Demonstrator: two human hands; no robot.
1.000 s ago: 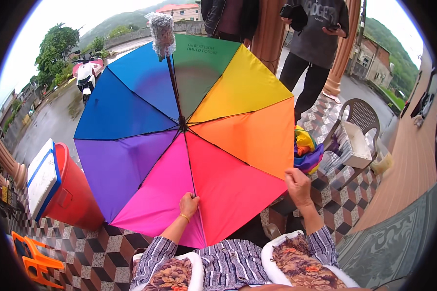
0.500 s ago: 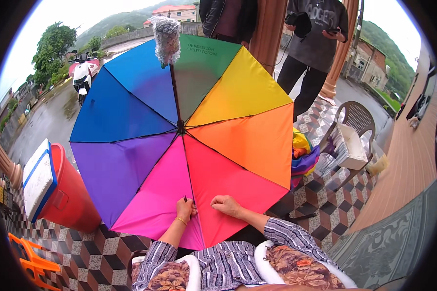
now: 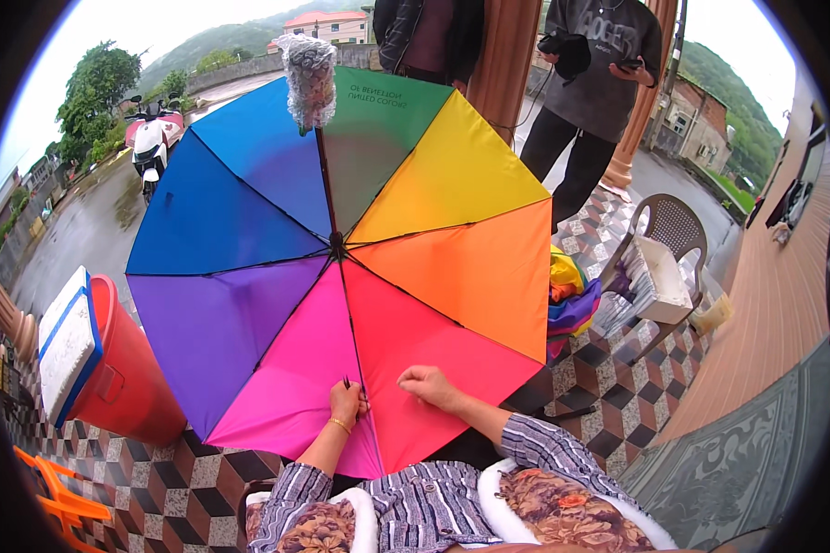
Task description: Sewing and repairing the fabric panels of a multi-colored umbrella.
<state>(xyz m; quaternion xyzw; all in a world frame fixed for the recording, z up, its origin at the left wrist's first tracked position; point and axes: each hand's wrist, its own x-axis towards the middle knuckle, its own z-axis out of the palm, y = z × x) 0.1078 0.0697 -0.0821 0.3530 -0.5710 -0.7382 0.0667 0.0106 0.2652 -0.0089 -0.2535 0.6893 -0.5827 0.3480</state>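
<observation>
An open rainbow-coloured umbrella (image 3: 452, 286) lies spread before me, its inside facing up and its dark shaft (image 3: 326, 184) rising from the hub. Clear bubbly plastic wraps the handle (image 3: 310, 81). My left hand (image 3: 347, 403), with a gold bracelet at the wrist, is closed on the umbrella rib between the pink and red panels. A small dark pointed piece sticks up from its fingers; I cannot tell what it is. Over the red panel, my right hand (image 3: 431, 387) is closed in a pinch, just right of the left. Whatever its fingertips hold is too small to make out.
At left stands a red bin (image 3: 129, 396) with a white, blue-edged foam lid (image 3: 70, 346) leaning on it, near an orange stool (image 3: 60, 502). Folded rainbow cloth (image 3: 572, 300) and a chair (image 3: 678, 226) with a white foam box (image 3: 659, 281) are at right. Two people stand beyond the umbrella.
The whole view has shifted slightly, so the umbrella sits a little farther left. My right hand has lifted and turned slightly; the left keeps its hold on the rib.
</observation>
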